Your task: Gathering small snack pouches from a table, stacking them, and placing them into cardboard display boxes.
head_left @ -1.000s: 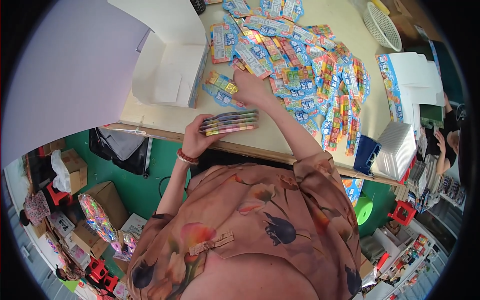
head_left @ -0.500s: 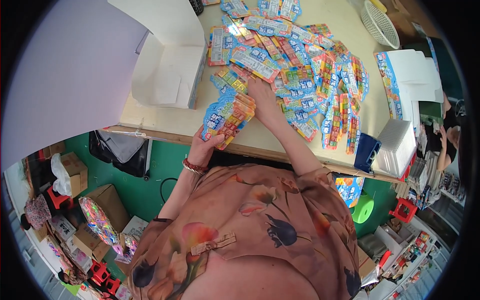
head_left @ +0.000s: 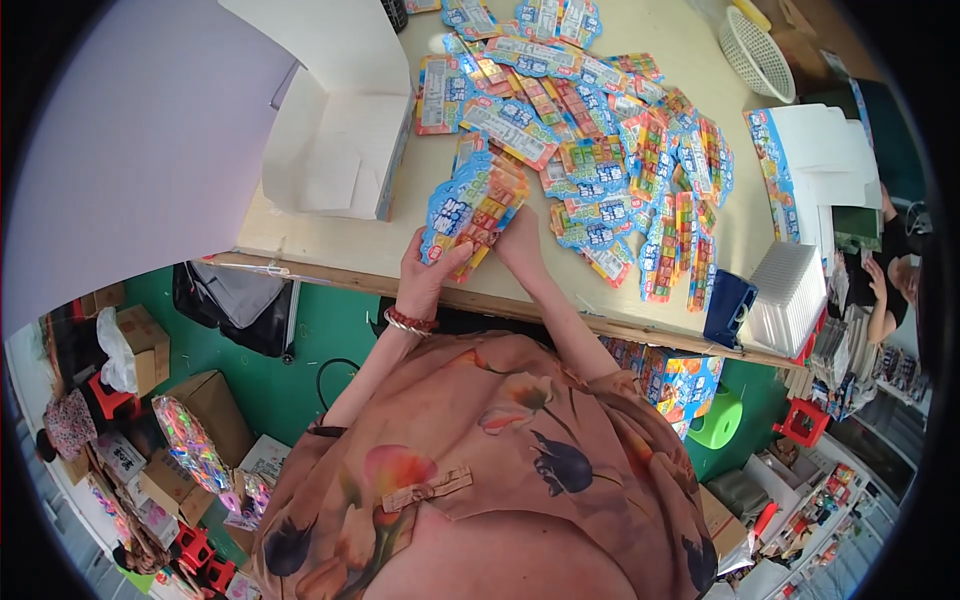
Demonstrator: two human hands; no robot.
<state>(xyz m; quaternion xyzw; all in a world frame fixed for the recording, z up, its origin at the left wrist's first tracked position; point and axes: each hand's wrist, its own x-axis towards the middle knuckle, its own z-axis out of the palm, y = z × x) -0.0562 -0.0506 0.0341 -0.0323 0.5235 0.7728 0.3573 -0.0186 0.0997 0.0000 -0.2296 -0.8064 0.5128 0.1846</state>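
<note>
A fanned stack of colourful cloud-topped candy packets is held upright at a tilt above the table's near edge. My left hand grips its lower left corner, with the thumb across the front. Against the stack's right side is my right hand, closed, its fingertips hidden behind the packets. Just beyond both hands, many similar packets lie in a loose, overlapping heap, some with the pale printed back up, others showing rows of small coloured squares.
An open white carton stands left of the heap. To the right are a blue holder, clear plastic trays and a flattened printed box. A white basket sits far right. Another person's hand shows at the right edge.
My right hand has drawn back from the heap to the stack, and a packet left the heap's near left side. My left hand has raised the stack slightly, to the right.
</note>
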